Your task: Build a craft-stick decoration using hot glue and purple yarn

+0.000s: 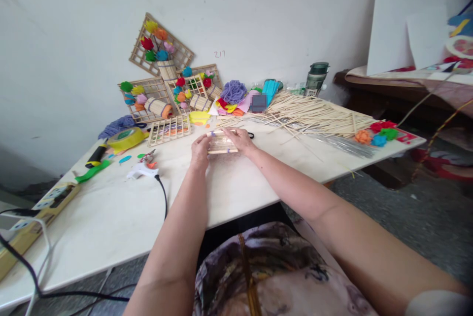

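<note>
Between my two hands is a small mat of pale wooden sticks [222,143], held just over the table, with bits of purple yarn at its edges. My left hand [200,150] grips its left end. My right hand [241,140] grips the right end, fingers over the top edge. A dark ring-like thing [252,135] shows just past my right hand. To the left lies a white hot glue gun [143,169] with a black cord. Behind my hands rests a stick lattice [169,130] on the tabletop.
Lattice panels with felt flowers [161,45] lean on the wall. Loose wooden sticks [318,114] and wires [343,145] cover the back right. Yellow tape [127,139], a black-yellow knife [96,155] and a power strip [55,212] lie left. A bottle [317,79] stands behind.
</note>
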`<action>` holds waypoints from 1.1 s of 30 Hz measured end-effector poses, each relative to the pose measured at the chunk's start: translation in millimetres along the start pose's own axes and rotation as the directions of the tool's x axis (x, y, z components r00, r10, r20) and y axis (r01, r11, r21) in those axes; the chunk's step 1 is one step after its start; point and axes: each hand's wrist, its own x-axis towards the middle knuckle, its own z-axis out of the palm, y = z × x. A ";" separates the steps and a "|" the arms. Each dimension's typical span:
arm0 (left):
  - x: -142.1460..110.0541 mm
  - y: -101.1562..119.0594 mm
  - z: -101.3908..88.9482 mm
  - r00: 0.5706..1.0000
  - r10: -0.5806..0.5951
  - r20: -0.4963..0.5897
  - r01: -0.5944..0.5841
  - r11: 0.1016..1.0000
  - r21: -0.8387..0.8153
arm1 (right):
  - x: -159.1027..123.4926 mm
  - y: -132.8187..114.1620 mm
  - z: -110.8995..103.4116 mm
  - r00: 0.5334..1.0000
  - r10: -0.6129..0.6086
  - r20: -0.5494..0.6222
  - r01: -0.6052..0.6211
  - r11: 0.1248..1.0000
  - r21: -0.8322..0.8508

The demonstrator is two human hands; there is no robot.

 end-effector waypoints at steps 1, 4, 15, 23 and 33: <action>0.5 -0.4 -0.2 1.000 0.000 0.001 0.000 1.000 0.001 | 0.0 0.2 0.0 1.000 -0.005 0.002 0.005 1.000 -0.001; 1.4 -1.2 -0.6 1.000 0.002 0.000 -0.002 1.000 0.000 | -0.9 -1.4 -0.2 1.000 -0.012 0.004 0.012 1.000 0.006; -3.3 2.2 0.3 0.998 0.010 0.062 -0.009 1.000 -0.008 | -2.2 -7.6 -1.5 1.000 0.029 -0.008 -0.029 1.000 -0.011; -3.6 2.0 0.7 0.999 -0.003 0.054 0.003 1.000 -0.006 | 0.1 -1.1 -0.2 1.000 -0.016 -0.004 0.016 1.000 -0.012; 1.0 3.9 0.2 0.992 -0.122 0.033 0.124 0.988 -0.091 | -0.9 -4.4 -2.0 0.997 -0.064 -0.046 0.060 0.995 -0.084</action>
